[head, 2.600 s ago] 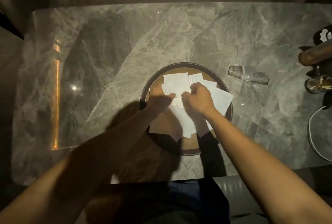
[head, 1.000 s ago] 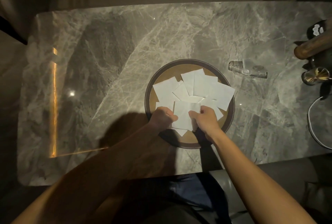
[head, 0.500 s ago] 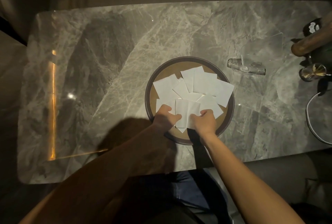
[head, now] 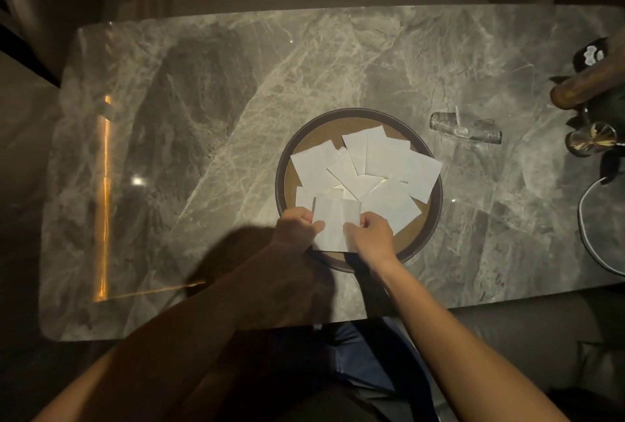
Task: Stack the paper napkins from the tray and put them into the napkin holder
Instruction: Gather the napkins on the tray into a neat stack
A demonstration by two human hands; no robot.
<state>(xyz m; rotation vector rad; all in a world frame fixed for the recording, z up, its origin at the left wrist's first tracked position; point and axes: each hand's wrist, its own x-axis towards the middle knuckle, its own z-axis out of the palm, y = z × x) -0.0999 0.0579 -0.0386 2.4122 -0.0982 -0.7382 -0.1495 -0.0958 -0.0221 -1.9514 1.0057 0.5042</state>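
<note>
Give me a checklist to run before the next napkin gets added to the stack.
1. Stack held by both hands: ok. Left hand and right hand pinch the stack at its sides.
2. Stack edges squared: cannot tell; the hands cover the sides.
3. Loose napkins within reach: ok. Loose napkins lie fanned and overlapping in the tray, just beyond the stack.
4. All napkins inside the tray: not ok. One corner overhangs the right rim.
5. Holder ready: cannot tell. The clear object right of the tray may be it; it lies apart from the tray.
</note>
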